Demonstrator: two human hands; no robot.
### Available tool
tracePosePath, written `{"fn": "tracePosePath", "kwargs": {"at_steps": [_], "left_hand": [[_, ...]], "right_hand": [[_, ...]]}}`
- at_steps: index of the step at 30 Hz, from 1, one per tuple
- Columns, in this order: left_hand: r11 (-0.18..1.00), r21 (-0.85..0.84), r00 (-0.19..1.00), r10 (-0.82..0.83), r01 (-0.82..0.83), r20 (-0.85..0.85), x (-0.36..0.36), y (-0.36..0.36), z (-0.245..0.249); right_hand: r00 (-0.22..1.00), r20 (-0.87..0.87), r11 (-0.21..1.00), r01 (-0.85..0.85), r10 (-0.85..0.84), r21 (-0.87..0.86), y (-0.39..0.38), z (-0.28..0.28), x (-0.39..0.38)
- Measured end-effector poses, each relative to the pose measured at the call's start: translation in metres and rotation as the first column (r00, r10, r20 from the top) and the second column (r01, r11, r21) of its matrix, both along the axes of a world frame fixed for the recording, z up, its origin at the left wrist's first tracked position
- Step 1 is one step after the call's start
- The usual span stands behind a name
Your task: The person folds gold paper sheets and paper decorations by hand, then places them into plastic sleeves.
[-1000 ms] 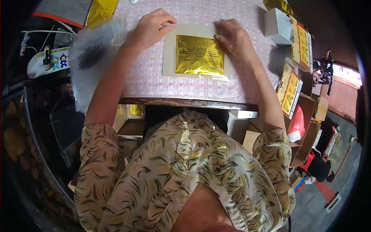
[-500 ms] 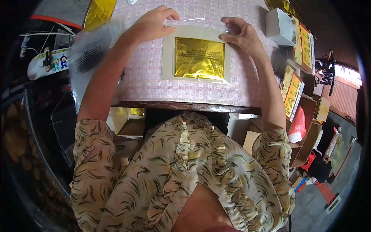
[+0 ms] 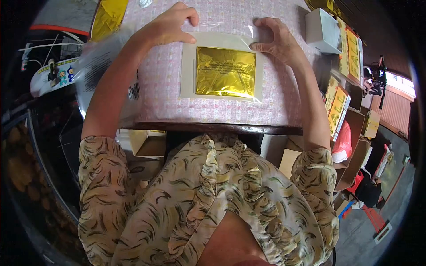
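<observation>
A flat gold foil packet (image 3: 226, 73) with dark printed lines lies on a pale backing card (image 3: 188, 73), inside a clear plastic sleeve. The sleeve's transparent flap (image 3: 222, 27) extends past the far edge of the card and catches the light. My left hand (image 3: 171, 25) is at the sleeve's far left corner, its thumb near the card edge and its curled fingers apart from the thumb. At the far right corner, my right hand (image 3: 278, 42) has thumb and fingers spread, fingertips at the flap. Whether either hand pinches the thin film is hard to see.
A pink checked cloth (image 3: 164, 104) covers the table. Clear printed sleeves (image 3: 95, 66) lie at the left, with gold foil (image 3: 106, 20) behind. A white box (image 3: 320, 31) and printed yellow boxes (image 3: 335, 104) stand at the right.
The sleeve with the gold packet has shifted slightly left and toward me in view. The bright white line along the flap has faded. Both hands stay at the far corners.
</observation>
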State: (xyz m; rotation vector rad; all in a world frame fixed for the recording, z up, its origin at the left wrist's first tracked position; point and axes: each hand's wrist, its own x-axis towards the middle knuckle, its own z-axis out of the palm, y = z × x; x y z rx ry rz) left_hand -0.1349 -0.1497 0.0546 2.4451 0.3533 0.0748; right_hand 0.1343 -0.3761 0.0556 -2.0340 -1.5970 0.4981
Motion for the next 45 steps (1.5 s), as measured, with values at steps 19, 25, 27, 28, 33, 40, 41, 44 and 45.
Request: {"fn": "tracePosePath", "kwargs": {"at_steps": [19,25,27,28,33,40,41,44,45], "left_hand": [[0.994,0.114,0.956,-0.035,0.002,0.292,0.004,-0.011,-0.005],[0.933,0.36,0.98,-0.078,0.006,0.185,-0.003,-0.021,0.002],[0.916,0.4,0.978,-0.064,-0.022,0.2,-0.007,-0.027,-0.003],[0.896,0.44,0.975,-0.051,-0.051,0.216,-0.009,-0.03,-0.006],[0.803,0.593,0.964,-0.106,-0.062,0.245,-0.016,-0.04,-0.012],[0.683,0.73,0.978,-0.157,0.009,0.134,-0.025,-0.047,-0.01],[0.68,0.734,0.978,-0.156,0.005,0.137,-0.026,-0.048,-0.01],[0.663,0.749,0.984,-0.135,0.001,0.118,-0.029,-0.049,-0.011],[0.69,0.724,0.981,-0.128,-0.017,0.146,-0.03,-0.049,-0.012]], "right_hand": [[0.87,-0.488,0.997,0.045,-0.07,-0.062,-0.003,-0.013,0.007],[0.907,-0.419,0.994,0.081,-0.045,0.067,-0.011,-0.015,0.002],[0.915,-0.401,0.99,0.084,-0.03,0.116,-0.013,-0.018,0.001],[0.928,-0.373,0.984,0.076,-0.01,0.161,-0.015,-0.022,0.001],[0.979,-0.204,0.94,0.055,0.016,0.337,-0.019,-0.027,-0.007],[0.98,0.191,0.914,-0.025,-0.058,0.404,-0.03,-0.024,-0.021],[0.945,0.325,0.916,-0.088,-0.048,0.392,-0.032,-0.024,-0.021],[0.884,0.463,0.919,-0.135,-0.057,0.37,-0.036,-0.02,-0.025],[0.883,0.465,0.916,-0.139,-0.057,0.376,-0.037,-0.02,-0.026]]}}
